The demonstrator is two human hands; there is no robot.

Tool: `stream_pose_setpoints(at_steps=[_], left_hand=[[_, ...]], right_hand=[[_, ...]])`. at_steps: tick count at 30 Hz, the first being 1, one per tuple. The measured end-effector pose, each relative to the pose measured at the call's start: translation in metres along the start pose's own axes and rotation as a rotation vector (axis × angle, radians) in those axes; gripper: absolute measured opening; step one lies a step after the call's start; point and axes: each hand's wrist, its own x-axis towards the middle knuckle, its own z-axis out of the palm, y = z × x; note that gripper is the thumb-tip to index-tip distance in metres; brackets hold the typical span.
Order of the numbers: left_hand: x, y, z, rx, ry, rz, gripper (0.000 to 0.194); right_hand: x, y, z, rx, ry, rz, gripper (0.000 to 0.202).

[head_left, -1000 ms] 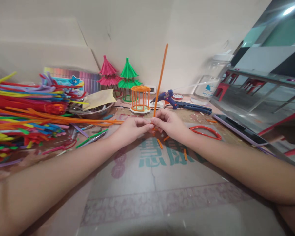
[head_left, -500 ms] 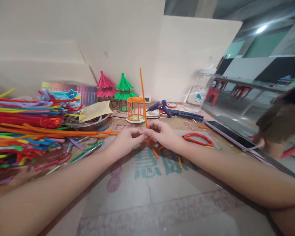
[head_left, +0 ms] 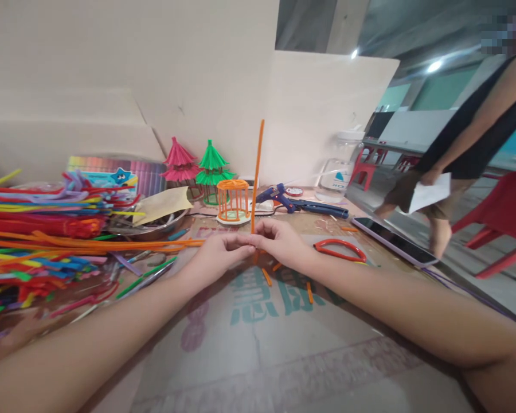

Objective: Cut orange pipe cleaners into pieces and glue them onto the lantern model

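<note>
Pipe cleaner [head_left: 258, 166], likely light and bendy, rises from the right grip [head_left: 281, 245], pinched sensibly low; left grip [head_left: 219, 255] beside, hold unclear.

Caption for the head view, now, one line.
Left hand and right hand meet around an upright orange pipe cleaner, with an orange cage-like frame standing behind.

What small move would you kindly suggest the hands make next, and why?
I'd perhaps bend the upright orange pipe cleaner with the right hand, the left hand steadying its base: both hands meet at its lower end, and its upper length stands straight and free.
</note>
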Motion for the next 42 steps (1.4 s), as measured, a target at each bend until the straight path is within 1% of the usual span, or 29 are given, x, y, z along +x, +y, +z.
stream_pose_setpoints(at_steps=[5,9,12,15,19,23,29,38,42], left_hand=[[0.0,0.0,0.001,0.024,0.041,-0.052,0.023],[-0.001,0.003,0.001,0.008,0.044,-0.065,0.023],[-0.001,0.003,0.001,0.007,0.034,-0.039,0.022],[0.0,0.001,0.002,-0.012,0.022,-0.021,0.023],[0.0,-0.003,0.003,-0.057,0.01,-0.023,0.026],[-0.001,-0.002,0.002,0.016,0.026,-0.02,0.033],[-0.002,0.001,0.002,0.057,0.039,-0.002,0.038],[0.001,-0.008,0.001,0.013,0.005,-0.01,0.032],[0.0,-0.006,0.002,-0.013,0.007,-0.018,0.03]], right_hand=[[-0.002,-0.004,0.002,0.035,-0.032,0.022,0.034],[-0.002,-0.006,0.001,0.106,-0.036,0.022,0.024],[-0.003,-0.007,0.001,0.14,-0.045,0.059,0.018],[-0.004,-0.006,0.001,0.119,-0.064,0.075,0.016],[-0.004,-0.002,0.001,0.058,-0.049,0.03,0.013],[-0.002,-0.002,0.0,0.043,-0.035,0.028,0.013],[-0.001,-0.003,-0.001,0.064,-0.037,0.034,0.016],[-0.004,-0.004,-0.001,0.037,-0.049,0.062,0.014],[-0.005,-0.006,-0.001,0.046,-0.049,0.07,0.012]])
